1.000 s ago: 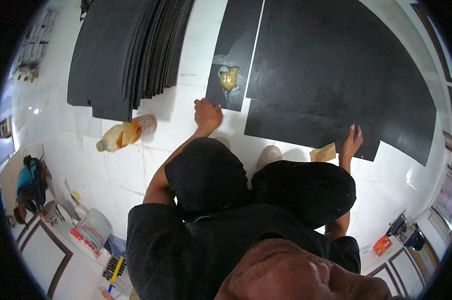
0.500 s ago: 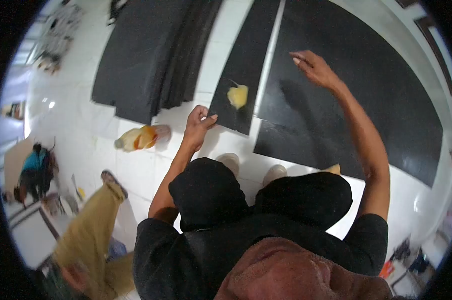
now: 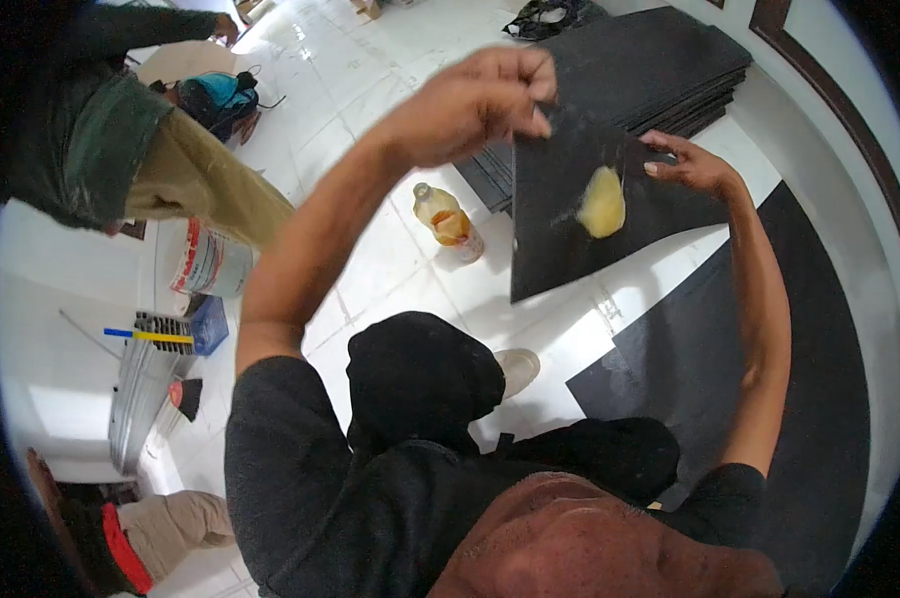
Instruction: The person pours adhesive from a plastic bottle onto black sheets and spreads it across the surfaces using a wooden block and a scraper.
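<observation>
Black sheet (image 3: 552, 249) hangs tilted above the white floor (image 3: 370, 284), between the two hands, with a yellow blob (image 3: 603, 202) sitting near its middle. The left hand (image 3: 470, 110) has its fingers curled closed on the far left corner; the right hand (image 3: 694, 166) is partly open, thumb and fingertips closed on the far edge. Motion blur hides how deep the left grip goes. Thin and broad, it looks light for its size, and fairly stiff with some flex, since the near edge bows a little. The blob looks wet and probably slippery, so the dry edges seem the right places to hold, with hands spread wide to limit sagging. Corners may chip if knocked against the dark stack (image 3: 659, 60) beyond it.
</observation>
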Tool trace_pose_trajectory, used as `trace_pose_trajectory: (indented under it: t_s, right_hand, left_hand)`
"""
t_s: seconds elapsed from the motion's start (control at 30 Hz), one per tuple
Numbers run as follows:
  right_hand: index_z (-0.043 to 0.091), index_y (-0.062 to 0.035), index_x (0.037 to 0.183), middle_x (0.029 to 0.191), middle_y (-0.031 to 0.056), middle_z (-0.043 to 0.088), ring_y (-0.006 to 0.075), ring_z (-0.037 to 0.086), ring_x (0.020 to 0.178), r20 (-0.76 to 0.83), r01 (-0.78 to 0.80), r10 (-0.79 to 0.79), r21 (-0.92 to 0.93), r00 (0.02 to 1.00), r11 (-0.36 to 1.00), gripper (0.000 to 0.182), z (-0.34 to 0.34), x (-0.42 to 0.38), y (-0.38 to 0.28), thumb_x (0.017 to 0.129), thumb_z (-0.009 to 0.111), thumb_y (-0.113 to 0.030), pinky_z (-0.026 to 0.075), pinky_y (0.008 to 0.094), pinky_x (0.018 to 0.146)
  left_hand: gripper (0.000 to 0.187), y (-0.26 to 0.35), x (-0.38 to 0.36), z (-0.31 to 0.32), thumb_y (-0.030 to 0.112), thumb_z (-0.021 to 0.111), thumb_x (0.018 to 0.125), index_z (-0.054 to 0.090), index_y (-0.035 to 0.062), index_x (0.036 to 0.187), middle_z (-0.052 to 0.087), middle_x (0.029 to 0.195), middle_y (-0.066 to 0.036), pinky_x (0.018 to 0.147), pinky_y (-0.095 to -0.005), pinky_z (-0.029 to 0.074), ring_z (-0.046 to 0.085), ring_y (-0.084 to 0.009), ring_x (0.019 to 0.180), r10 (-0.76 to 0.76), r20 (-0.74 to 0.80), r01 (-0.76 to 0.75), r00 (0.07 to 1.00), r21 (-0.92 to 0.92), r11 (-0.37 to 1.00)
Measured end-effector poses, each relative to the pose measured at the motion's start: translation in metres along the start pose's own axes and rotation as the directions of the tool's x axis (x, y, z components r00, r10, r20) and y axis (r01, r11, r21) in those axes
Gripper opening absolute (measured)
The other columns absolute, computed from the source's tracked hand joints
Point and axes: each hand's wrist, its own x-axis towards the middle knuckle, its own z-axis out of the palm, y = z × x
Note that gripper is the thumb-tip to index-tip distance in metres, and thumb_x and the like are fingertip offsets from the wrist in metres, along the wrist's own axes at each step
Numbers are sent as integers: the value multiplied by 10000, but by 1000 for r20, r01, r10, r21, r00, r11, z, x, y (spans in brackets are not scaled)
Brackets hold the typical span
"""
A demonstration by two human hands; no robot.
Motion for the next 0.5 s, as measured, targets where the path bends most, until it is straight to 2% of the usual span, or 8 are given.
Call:
trace_pose_trajectory:
  t_s: [0.1, 0.17, 0.23, 0.3, 0.37, 0.4, 0.43, 0.5]
  right_hand:
    - [512, -24, 1376, 1466, 126, 481, 258, 510, 1290, -194, -2, 56, 267, 979, 964, 675, -21, -18, 0, 829, 819, -273, 396, 382, 1111]
    - [556, -41, 1330, 1428, 110, 518, 235, 532, 1257, -360, 77, 29, 275, 932, 958, 597, -42, -35, 6, 840, 811, -269, 408, 376, 1089]
    - [601, -58, 1284, 1390, 95, 556, 213, 553, 1224, -513, 140, 22, 276, 858, 951, 520, -63, -50, 5, 851, 802, -265, 420, 369, 1067]
    - [659, -79, 1203, 1293, 52, 630, 170, 583, 1155, -558, 427, -251, 210, 791, 879, 378, -94, -76, -17, 888, 769, -258, 430, 365, 1019]
    - [670, -86, 1187, 1265, 36, 644, 161, 586, 1138, -692, 461, -218, 186, 688, 868, 341, -109, -104, -43, 907, 751, -263, 428, 364, 1008]
    - [682, -92, 1170, 1237, 19, 659, 153, 589, 1122, -799, 507, -190, 161, 570, 847, 305, -113, -115, -52, 925, 732, -268, 426, 363, 998]
    - [637, -124, 1254, 1247, 31, 656, 160, 579, 1147, -841, 568, -142, 219, 522, 794, 329, -127, -123, -49, 963, 684, -269, 306, 355, 1119]
    - [626, -92, 1260, 1220, 51, 665, 194, 589, 1136, -883, 639, -118, 230, 454, 734, 371, -150, -125, -49, 949, 695, -281, 371, 392, 1060]
  left_hand:
    - [197, 42, 18, -21, 214, 630, 862, 543, 60, 950, 581, 966, -58, 777, -269, 460, 558, -110, 891, -37, 168, 20, 985, 102, 995]
    - [511, 65, 44, -25, 371, 454, 1047, 481, -2, 1397, 555, 1364, -201, 1028, -386, 495, 599, -257, 1220, 156, 486, -20, 860, -273, 962]
    - [556, 76, 64, -49, 421, 412, 1053, 440, 10, 1426, 560, 1352, -211, 999, -454, 523, 618, -291, 1199, 430, 575, 19, 696, -613, 790]
    - [622, 76, 46, -26, 488, 328, 1054, 402, 32, 1470, 480, 1452, -239, 1036, -590, 464, 594, -410, 1217, 482, 304, -123, 822, -731, 671]
    - [512, 28, 71, -29, 441, 445, 1002, 484, 64, 1347, 492, 1338, -183, 1020, -488, 393, 523, -314, 1179, 514, 108, -354, 851, -604, 714]
    - [415, 13, 61, 6, 386, 590, 952, 578, 45, 1188, 631, 1128, -114, 907, -351, 471, 600, -178, 1000, 321, -255, -409, 912, -530, 742]
    - [413, -25, 72, 17, 409, 578, 959, 588, 52, 1166, 629, 1113, -113, 892, -347, 465, 594, -182, 1025, 302, -356, -435, 884, -394, 810]
    - [415, -90, 85, 43, 432, 567, 966, 597, 59, 1144, 628, 1098, -112, 878, -344, 459, 588, -185, 1050, 280, -407, -418, 869, -303, 857]
